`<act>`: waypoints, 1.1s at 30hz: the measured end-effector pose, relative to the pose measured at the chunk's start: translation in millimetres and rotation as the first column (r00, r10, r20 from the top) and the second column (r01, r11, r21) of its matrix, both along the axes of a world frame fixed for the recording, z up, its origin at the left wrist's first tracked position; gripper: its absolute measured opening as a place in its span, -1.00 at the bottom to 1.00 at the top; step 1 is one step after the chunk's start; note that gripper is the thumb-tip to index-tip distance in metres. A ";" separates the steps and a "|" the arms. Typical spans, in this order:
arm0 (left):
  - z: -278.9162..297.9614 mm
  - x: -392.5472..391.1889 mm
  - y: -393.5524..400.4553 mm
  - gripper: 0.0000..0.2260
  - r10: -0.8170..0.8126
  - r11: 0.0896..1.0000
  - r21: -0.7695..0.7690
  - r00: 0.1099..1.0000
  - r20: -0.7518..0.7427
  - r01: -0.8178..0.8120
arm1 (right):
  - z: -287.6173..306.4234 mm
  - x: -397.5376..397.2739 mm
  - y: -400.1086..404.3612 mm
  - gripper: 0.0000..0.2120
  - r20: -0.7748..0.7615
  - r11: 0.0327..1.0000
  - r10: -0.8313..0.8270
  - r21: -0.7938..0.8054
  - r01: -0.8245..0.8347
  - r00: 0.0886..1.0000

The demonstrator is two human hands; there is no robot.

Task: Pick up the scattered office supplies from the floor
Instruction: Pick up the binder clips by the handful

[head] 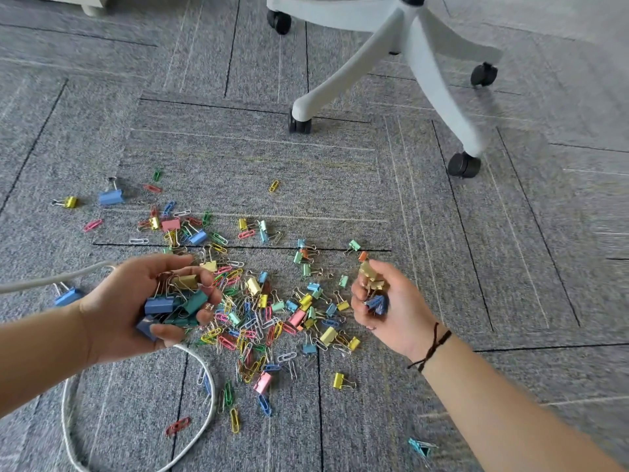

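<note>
Clearly you are mid-gather: most of the binder clips and paper clips (258, 321) lie heaped on the grey carpet (238, 148) between your hands. Your left hand (136, 308) cups a bunch of large clips, fingers curled round them; your right hand (384, 301) clenches a few smaller ones. Next, I judge, both loads need putting somewhere, though no container shows. A white cable (207, 420) loops beside the heap, with the chair base (408, 46) beyond.
</note>
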State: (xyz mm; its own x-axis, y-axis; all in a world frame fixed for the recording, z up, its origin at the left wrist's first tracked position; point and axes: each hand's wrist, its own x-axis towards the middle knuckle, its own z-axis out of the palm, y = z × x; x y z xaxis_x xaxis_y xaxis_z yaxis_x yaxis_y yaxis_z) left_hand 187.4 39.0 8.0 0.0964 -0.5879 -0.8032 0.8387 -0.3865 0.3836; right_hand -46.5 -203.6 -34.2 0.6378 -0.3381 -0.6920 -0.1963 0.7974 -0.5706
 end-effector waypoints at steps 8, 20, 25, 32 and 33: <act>-1.4 -1.1 -1.8 -0.71 -0.001 1.000 0.008 1.000 0.010 0.001 | 6.6 -10.7 6.4 -0.88 0.297 0.970 -0.130 0.234 0.059 0.946; 1.4 -0.8 -0.1 -0.68 -0.001 1.000 0.004 1.000 0.003 0.001 | 4.7 -16.8 -0.5 -0.88 -0.068 0.997 0.070 -0.039 -0.072 0.995; 1.9 -2.1 -1.7 -0.70 -0.012 1.000 0.001 1.000 0.014 0.012 | 3.5 2.2 27.7 -0.76 -0.374 0.637 0.378 -0.559 -0.531 0.847; -0.8 0.6 3.7 -0.67 -0.009 0.999 -0.035 1.000 -0.030 0.008 | -14.2 19.2 72.8 -0.65 -0.679 -0.114 0.159 -0.734 -0.670 0.717; -1.6 1.2 4.4 -0.66 -0.008 0.999 -0.036 1.000 -0.028 0.007 | -14.7 21.2 72.7 -0.61 -0.704 -0.145 0.129 -0.710 -0.689 0.699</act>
